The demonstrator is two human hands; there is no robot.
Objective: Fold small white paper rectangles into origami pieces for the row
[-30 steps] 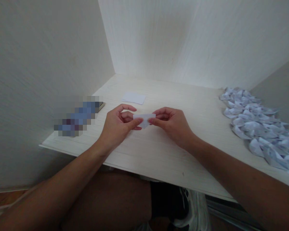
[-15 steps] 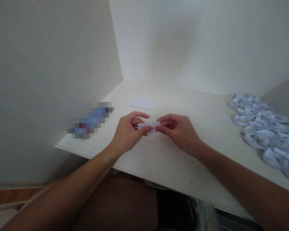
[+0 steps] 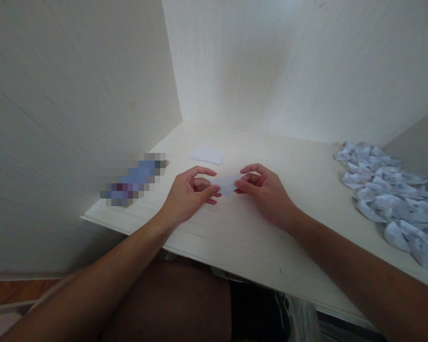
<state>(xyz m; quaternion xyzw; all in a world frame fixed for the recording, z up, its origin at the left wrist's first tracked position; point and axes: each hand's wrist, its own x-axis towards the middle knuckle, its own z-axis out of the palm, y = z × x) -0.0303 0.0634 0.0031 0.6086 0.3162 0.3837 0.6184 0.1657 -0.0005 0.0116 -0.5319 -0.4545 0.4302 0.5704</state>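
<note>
A small folded piece of white paper (image 3: 228, 184) is held between both hands just above the pale wooden table (image 3: 257, 228). My left hand (image 3: 189, 194) pinches its left end between thumb and fingers. My right hand (image 3: 267, 190) pinches its right end the same way. Both wrists hover over the table's middle.
A small stack of white paper sheets (image 3: 207, 154) lies behind the hands. A big heap of folded paper pieces (image 3: 388, 194) covers the table's right side. A blurred-out flat object (image 3: 135, 178) lies at the left by the wall. Walls close in at the left and back.
The view shifted right and down a little at first. The paper now shows a broader face between the fingers, and my right hand's fingers have opened slightly round it.
</note>
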